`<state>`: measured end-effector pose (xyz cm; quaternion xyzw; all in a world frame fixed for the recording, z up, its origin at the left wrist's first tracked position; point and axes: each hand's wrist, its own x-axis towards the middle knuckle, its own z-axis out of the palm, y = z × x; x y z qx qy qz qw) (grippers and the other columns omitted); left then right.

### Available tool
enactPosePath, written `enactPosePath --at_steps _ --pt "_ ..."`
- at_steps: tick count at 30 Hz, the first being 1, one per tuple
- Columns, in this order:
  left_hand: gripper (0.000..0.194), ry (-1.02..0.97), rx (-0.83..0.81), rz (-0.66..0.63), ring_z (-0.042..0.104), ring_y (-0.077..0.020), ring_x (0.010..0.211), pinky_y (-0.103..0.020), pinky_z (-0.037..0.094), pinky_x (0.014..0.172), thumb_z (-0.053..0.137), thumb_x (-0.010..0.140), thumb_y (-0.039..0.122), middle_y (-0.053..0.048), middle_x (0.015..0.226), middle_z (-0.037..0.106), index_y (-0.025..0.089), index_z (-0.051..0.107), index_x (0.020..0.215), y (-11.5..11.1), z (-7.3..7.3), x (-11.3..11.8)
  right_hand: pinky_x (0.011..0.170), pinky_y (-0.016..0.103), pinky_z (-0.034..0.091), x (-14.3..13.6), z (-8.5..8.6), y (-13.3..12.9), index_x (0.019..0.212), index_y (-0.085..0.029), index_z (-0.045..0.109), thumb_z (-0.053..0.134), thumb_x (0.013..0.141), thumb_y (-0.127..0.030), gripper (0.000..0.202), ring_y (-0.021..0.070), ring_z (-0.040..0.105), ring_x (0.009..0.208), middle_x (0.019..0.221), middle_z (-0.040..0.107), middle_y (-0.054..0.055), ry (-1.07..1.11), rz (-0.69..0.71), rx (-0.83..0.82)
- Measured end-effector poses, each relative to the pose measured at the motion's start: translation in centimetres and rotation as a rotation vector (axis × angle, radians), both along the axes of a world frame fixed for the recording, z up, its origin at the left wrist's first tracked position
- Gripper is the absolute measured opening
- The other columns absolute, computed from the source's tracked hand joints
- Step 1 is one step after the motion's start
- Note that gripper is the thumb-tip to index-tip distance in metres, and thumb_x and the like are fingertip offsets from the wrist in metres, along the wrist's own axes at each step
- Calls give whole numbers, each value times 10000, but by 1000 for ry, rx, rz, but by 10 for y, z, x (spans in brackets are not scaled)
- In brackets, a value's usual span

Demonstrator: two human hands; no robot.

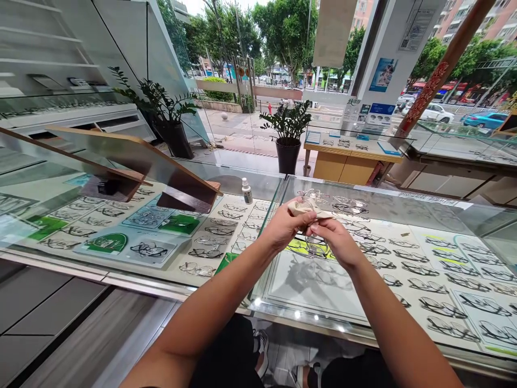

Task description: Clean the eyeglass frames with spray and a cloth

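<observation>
Both of my hands are close together above the glass display counter point(283, 291). My left hand point(283, 223) is closed on a crumpled beige cloth point(311, 207), its thumb pressing from the near side. My right hand point(337, 240) pinches a thin-framed pair of eyeglasses point(317, 249), which hangs just below the fingers. The cloth and fingers hide part of the frame. More eyeglasses point(349, 206) lie beyond my hands, at the far part of the counter. A small white bottle point(246, 192) stands upright on the glass to the left of my hands.
Rows of eyeglasses point(442, 307) fill the case under the glass. Two tilted wood-edged mirrors point(177, 172) stand on the left counter. Potted plants point(288, 153) and a low wooden cabinet point(347, 164) stand beyond, by the window. The counter's front edge point(299, 318) runs before my legs.
</observation>
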<state>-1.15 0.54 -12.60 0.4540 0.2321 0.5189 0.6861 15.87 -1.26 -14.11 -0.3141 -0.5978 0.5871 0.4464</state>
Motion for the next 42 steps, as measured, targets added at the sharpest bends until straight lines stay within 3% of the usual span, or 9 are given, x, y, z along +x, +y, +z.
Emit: enactPosePath --at_steps 8,13,15,19,23,27,30,35,42 --pt "577 27 0 57 539 -100 407 -221 385 404 806 810 695 13 593 629 162 591 865 4 -3 3 995 385 456 -4 3 -4 834 -225 791 747 915 -522 310 237 653 964 913 756 44 -10 20 27" --pt "511 -57 -6 19 608 -71 560 -190 461 548 995 684 381 11 748 690 143 636 958 3 3 3 982 384 445 0 0 2 806 -234 792 765 878 -515 291 234 634 941 890 759 44 40 -94 -4" --pt "506 -32 -1 6 590 -68 524 -187 435 517 998 680 362 31 699 666 160 590 902 1 3 4 976 385 446 -1 -2 2 791 -229 785 767 868 -529 310 234 633 935 882 755 44 30 -73 -14" --pt "585 21 -22 79 510 -76 402 -201 351 406 933 712 583 60 588 602 199 508 829 1 0 6 988 379 450 -8 -3 -1 801 -221 773 757 885 -541 331 228 639 938 884 744 35 13 4 -7" --pt "617 10 -39 68 488 -86 383 -217 335 395 812 762 747 37 544 592 184 566 812 4 1 8 984 369 443 -9 -2 -1 819 -221 779 751 900 -507 298 220 630 932 889 737 31 20 -17 7" --pt "517 -132 -75 -64 645 -128 614 -248 533 635 852 796 634 -21 710 703 154 691 900 5 6 9 898 346 436 -1 4 4 787 -229 761 758 870 -473 257 205 589 870 861 718 24 100 -165 -22" --pt "410 -237 -157 -153 715 -189 802 -314 579 783 803 872 526 -74 899 769 155 745 1035 5 9 8 844 339 444 2 11 6 751 -230 730 777 827 -489 274 200 567 824 831 698 25 164 -228 -49" --pt "260 -317 -236 -82 722 -209 896 -338 575 863 753 906 378 -93 979 783 151 766 1033 7 6 4 909 350 465 2 18 3 742 -232 727 781 817 -497 281 224 611 895 834 704 31 177 -236 -27" --pt "522 -215 -27 -63 714 -179 937 -277 536 897 905 810 403 -87 1050 778 138 743 1230 6 2 6 941 359 467 2 14 3 773 -246 720 758 845 -539 305 240 629 952 855 714 34 120 -225 5"
